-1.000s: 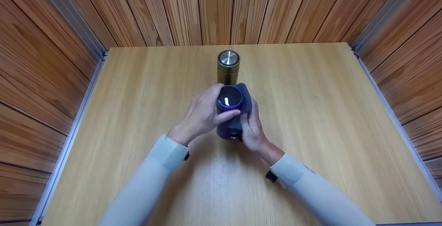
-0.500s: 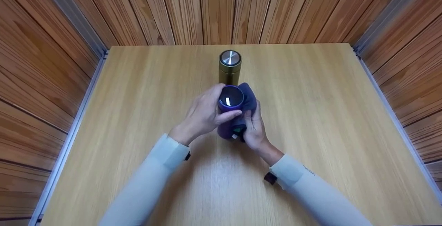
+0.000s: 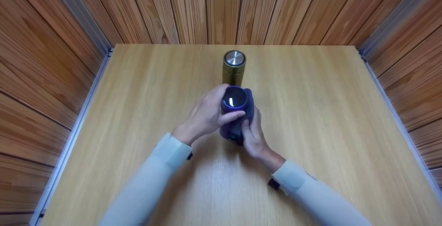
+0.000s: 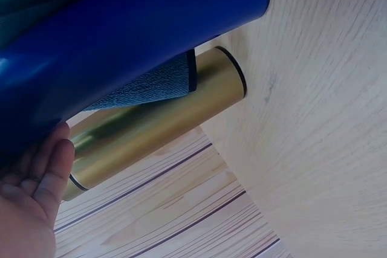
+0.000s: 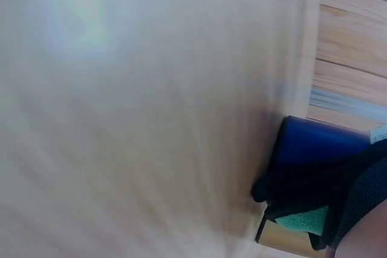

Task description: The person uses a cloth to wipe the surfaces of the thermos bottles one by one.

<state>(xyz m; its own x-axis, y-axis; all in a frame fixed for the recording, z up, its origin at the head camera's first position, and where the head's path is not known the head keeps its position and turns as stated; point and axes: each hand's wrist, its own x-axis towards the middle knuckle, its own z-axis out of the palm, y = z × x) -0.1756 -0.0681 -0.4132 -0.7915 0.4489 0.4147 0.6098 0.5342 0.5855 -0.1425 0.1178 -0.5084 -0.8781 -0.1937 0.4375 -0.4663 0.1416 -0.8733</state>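
A blue-purple thermos (image 3: 234, 98) with a dark glossy top stands upright in the middle of the table. My left hand (image 3: 207, 112) grips it near the top, thumb across the near side. On its right side, my right hand (image 3: 255, 134) holds a dark cloth (image 3: 249, 107) against the wall. In the left wrist view the cloth (image 4: 157, 86) shows a nubby blue weave behind the thermos (image 4: 169, 22). The right wrist view shows its black and green folds (image 5: 302, 219) beside the thermos base (image 5: 320, 140). Most right-hand fingers are hidden behind the cloth.
A gold thermos (image 3: 233, 70) with a silver lid stands upright just behind the blue-purple one. The wooden table (image 3: 155, 77) is bounded by plank walls (image 3: 221, 8) at the back and sides, with grey metal rails (image 3: 74, 129) along its side edges.
The cloth and right hand have slid a little down along the thermos, after the cloth's top flared outward half a second ago. My left hand keeps its hold. The head view has shifted slightly.
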